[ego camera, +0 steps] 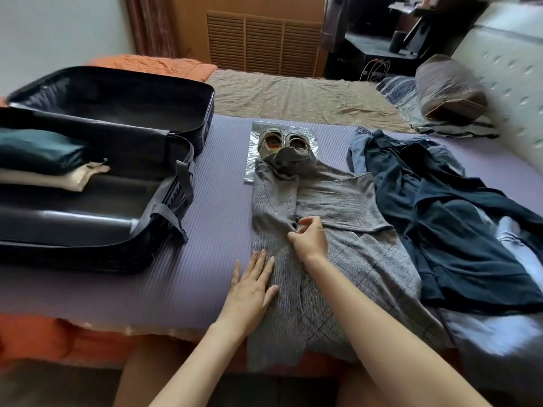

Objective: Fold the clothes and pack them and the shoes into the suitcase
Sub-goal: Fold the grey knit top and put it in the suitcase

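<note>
grey garment (332, 195) covers the shoes (282, 141) partly; suitcase (73, 254) cut off left.

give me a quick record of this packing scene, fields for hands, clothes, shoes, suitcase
left hand: flat, fingers straight, pressing the grey garment near its left edge
right hand: pinches a fold of the grey garment
grey garment: spread on the purple mat, partly folded, top end overlapping the shoes
shoes: a pair on a plastic sheet, not packed
suitcase: open at the left, holds a dark green item and a cream item, both folded
dark blue clothes: unfolded heap right of the grey garment
</note>
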